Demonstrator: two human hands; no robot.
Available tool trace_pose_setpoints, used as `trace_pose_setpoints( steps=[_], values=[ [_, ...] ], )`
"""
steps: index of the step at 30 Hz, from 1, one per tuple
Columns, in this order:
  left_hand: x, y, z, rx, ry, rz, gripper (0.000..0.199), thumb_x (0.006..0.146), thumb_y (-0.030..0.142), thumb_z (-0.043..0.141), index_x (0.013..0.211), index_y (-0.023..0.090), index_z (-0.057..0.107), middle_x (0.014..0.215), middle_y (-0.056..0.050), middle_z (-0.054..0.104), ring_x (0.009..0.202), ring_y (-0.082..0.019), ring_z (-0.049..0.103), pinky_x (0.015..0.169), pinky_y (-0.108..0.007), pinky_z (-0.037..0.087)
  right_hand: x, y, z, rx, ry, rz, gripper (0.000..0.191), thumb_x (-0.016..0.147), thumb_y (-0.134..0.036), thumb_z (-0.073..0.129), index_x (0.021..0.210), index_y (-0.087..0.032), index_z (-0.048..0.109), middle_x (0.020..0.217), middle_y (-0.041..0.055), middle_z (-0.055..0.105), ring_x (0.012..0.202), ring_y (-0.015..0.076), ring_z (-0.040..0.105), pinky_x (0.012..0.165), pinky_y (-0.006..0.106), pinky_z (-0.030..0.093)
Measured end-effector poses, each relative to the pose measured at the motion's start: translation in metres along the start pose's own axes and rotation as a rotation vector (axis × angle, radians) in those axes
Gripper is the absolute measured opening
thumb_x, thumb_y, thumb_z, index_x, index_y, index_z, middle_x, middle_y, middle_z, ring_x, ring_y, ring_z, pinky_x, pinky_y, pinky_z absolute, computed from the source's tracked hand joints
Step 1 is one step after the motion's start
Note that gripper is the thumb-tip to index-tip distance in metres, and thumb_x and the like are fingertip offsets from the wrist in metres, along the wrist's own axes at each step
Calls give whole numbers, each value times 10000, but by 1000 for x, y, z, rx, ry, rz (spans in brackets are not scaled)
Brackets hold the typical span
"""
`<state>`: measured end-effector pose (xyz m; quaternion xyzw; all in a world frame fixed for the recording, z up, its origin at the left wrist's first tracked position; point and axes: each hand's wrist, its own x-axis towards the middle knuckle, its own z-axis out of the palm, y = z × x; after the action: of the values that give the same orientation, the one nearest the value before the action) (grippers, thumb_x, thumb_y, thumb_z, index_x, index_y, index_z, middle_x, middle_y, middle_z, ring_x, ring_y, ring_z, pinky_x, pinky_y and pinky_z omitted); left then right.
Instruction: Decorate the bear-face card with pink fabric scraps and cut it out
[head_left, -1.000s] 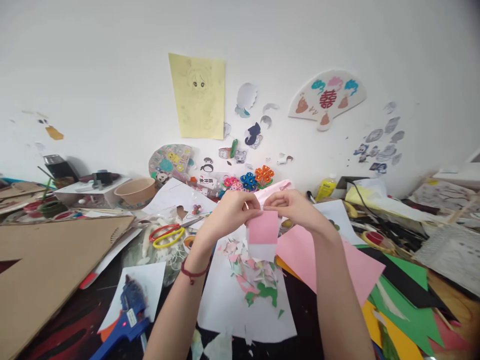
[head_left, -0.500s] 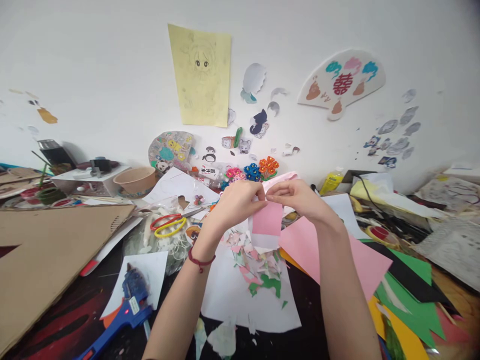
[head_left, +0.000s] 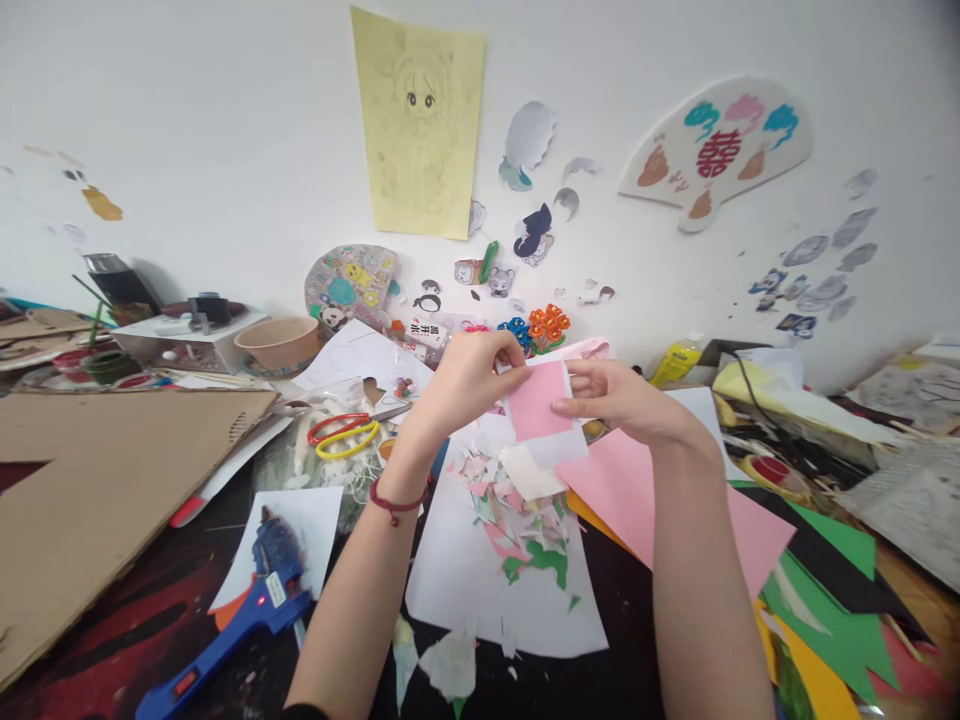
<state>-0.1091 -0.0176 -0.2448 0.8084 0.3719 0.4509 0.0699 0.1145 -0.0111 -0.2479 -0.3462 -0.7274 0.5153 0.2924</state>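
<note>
Between my two hands is a small pink square of paper (head_left: 538, 405), held up over the scraps. My left hand (head_left: 480, 380) pinches its upper left edge with thumb and fingers. On the right edge, my right hand (head_left: 619, 398) grips it, thumb in front and fingers behind. A whitish strip of paper (head_left: 534, 472) hangs just below the square. Beneath lie torn pink, white and green paper scraps (head_left: 517, 520) on a white sheet (head_left: 465, 590). A larger pink sheet (head_left: 622, 485) rests on the table under my right forearm.
Red-and-yellow-handled scissors (head_left: 345, 437) lie on a plastic bag at left. A blue glue gun (head_left: 262, 605) with a lit red light sits front left, beside brown cardboard (head_left: 135, 500). Green paper (head_left: 832, 620) lies at right. Orange and blue flowers (head_left: 547, 328) stand near the wall.
The pink square has turned more toward me and shifted slightly. My right hand has moved from its top edge to its right edge. The whole view has shifted a little.
</note>
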Motion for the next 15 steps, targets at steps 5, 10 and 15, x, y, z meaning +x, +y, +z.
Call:
trace_pose_setpoints(
  steps=[5, 10, 15],
  values=[
    [1, -7, -2, 11, 94, -27, 71, 793, 186, 643, 728, 174, 667, 664, 22, 663, 590, -105, 523, 628, -250, 402, 5, 6, 1, 15, -20, -14, 667, 670, -319, 851, 1276, -169, 616, 1020, 107, 747, 885, 244, 710, 758, 355, 568],
    [0, -9, -4, -20, 152, -54, 76, 791, 196, 643, 722, 174, 667, 651, 27, 654, 578, -100, 511, 630, -247, 411, 8, 6, 6, 13, 31, -34, 675, 640, -311, 867, 1254, -163, 629, 1000, 106, 759, 857, 247, 725, 742, 345, 569],
    [-1, -10, -7, -45, 172, -58, 66, 789, 179, 639, 725, 176, 656, 682, 21, 670, 591, -100, 520, 628, -244, 415, 8, 7, 7, 21, 8, -18, 704, 622, -305, 875, 1266, -179, 619, 1011, 99, 759, 859, 248, 730, 725, 334, 570]
  ],
)
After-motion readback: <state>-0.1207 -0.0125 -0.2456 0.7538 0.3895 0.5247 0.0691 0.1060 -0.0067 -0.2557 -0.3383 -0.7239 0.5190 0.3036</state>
